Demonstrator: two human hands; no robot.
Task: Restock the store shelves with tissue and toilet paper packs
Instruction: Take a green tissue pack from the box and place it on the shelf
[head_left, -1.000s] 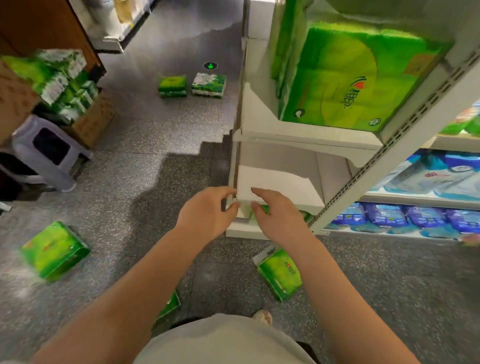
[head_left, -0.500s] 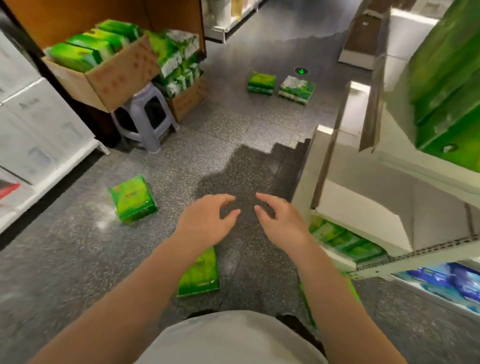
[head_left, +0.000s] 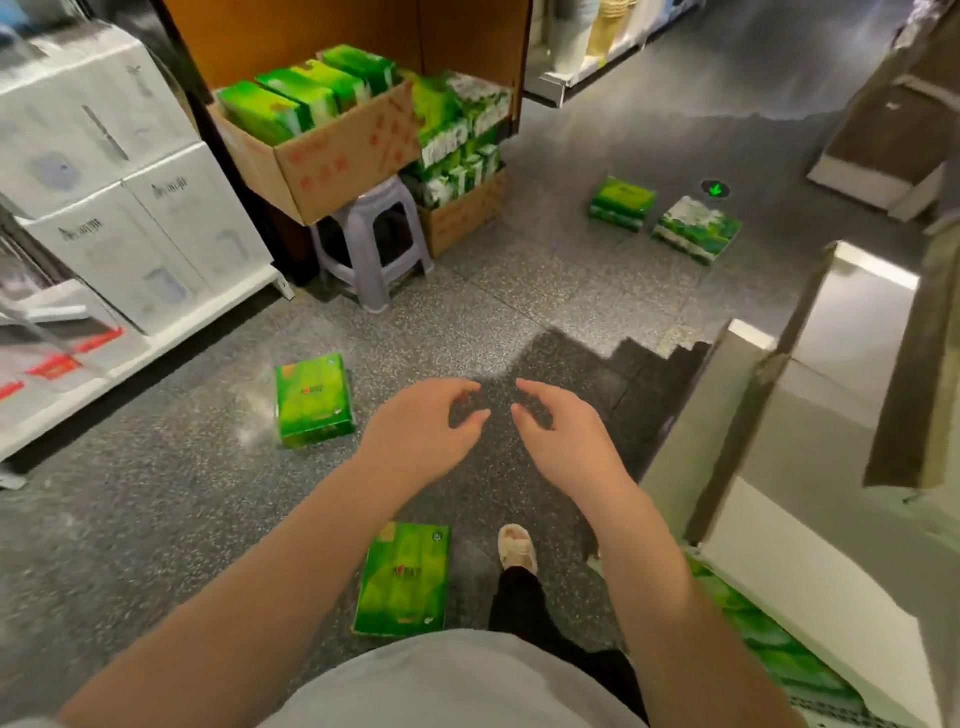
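Both our hands — left hand (head_left: 421, 431), right hand (head_left: 563, 441) — hang loose, empty; green tissue packs (head_left: 313, 400) remain on the floor — restocking unfinished.

Bright indoor light falls from overhead, throwing a dark stepped shadow across the speckled floor (head_left: 519, 291) and leaving a pale glare patch near the green pack (head_left: 313, 400). The shelf unit (head_left: 810, 415) at right is smeared by motion blur, with a hot highlight along its top edge. Wide-angle distortion bends the white boxes (head_left: 104, 171) at left, and the far aisle is soft
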